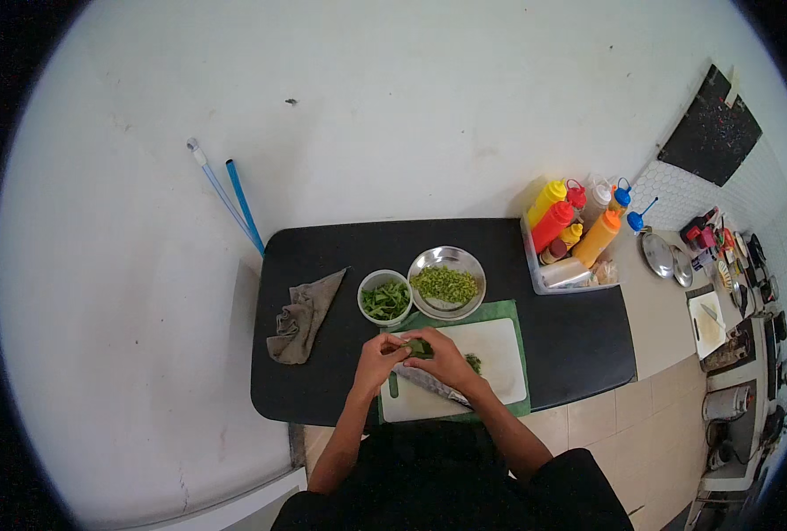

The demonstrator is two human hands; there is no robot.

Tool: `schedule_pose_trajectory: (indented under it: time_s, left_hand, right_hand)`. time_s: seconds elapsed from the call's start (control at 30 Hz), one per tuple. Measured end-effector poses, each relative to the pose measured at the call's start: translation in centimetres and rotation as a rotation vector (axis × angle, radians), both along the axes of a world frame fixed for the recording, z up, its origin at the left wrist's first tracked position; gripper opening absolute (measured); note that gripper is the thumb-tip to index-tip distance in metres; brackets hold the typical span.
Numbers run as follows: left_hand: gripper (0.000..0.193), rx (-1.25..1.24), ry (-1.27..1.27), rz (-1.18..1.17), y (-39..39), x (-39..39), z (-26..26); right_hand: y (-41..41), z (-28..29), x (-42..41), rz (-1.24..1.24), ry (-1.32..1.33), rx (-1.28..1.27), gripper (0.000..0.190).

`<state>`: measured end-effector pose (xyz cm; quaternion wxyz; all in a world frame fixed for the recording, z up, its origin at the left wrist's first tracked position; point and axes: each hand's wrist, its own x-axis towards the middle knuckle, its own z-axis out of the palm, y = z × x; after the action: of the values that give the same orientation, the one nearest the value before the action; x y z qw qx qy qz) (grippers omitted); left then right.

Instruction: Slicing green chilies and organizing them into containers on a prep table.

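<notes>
My left hand (375, 362) and my right hand (445, 362) meet above a white cutting board (499, 342). Between their fingertips is a small bunch of green leaves (420, 348), gripped from both sides. Under my wrists a grey blade (433, 383), apparently a knife's, lies slantwise on the board; its handle cannot be made out. Some finely cut dark greens (473, 362) rest on the board beside my right hand. Beyond the board stand a white tub (361, 312) of leafy green pieces and a round steel bowl (481, 282) holding chopped light-green bits.
A green cloth (523, 385) lies beneath the board on the black table (572, 352). At left is a crumpled grey-brown cloth (300, 322). A clear plastic bin (536, 275) of squeeze bottles stands at the back right. A beige counter (659, 318) adjoins the table's right end.
</notes>
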<state>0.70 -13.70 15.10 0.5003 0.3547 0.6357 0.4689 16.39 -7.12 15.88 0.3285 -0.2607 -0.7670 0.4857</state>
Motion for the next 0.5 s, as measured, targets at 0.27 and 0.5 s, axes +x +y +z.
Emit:
schedule_pose_trajectory:
  time_s: [0.27, 0.5]
  left_hand:
    - [0.009, -0.088, -0.599, 0.006, -0.4, -0.5, -0.7]
    - [0.012, -0.078, -0.488, 0.1, -0.5, 0.1, 0.0]
  right_hand:
    - [0.2, -1.6, 1.2, 0.05, 0.015, -0.306, 0.029]
    - [-0.2, 1.1, 1.1, 0.049, -0.089, 0.357, 0.031]
